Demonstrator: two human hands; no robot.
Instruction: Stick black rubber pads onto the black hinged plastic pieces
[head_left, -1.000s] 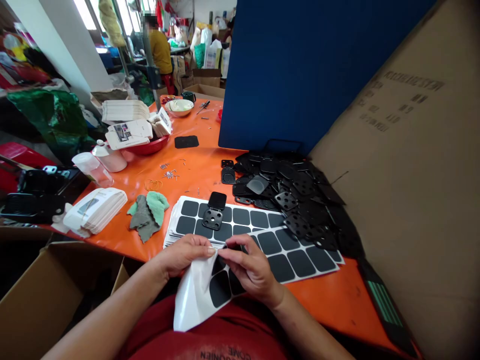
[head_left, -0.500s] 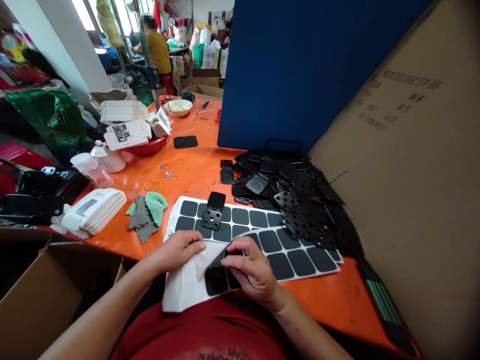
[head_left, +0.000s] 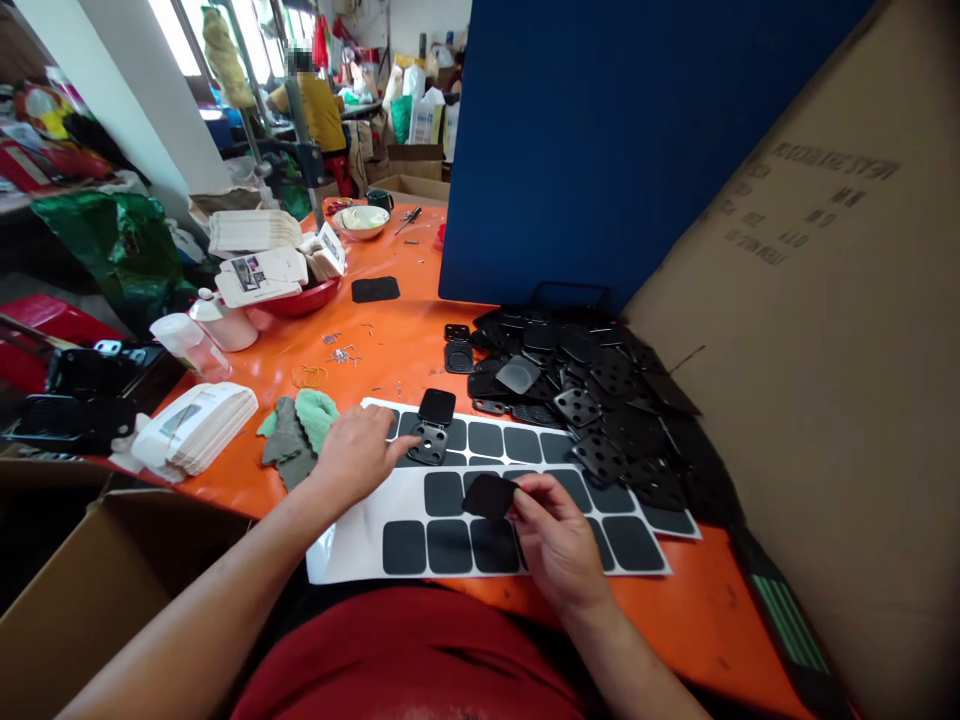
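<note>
The right hand (head_left: pixel 560 540) is pinching a black sticker (head_left: pixel 489 497) by one edge above the sticker sheet (head_left: pixel 360 515), where sagging could make it cling, while the left hand (head_left: pixel 355 455), fingers parted, is hovering by, perhaps touching, the hinged plate (head_left: pixel 435 440), risking a nudge.

Two hands (head_left: pixel 358 452), one held black pad (head_left: pixel 487 497), one bowl (head_left: pixel 363 234), one mug (head_left: pixel 380 201)

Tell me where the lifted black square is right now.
In the head view, the lifted black square is below centre, pinched in the right hand over the nearer white sheet, to the right of the left hand.
</note>
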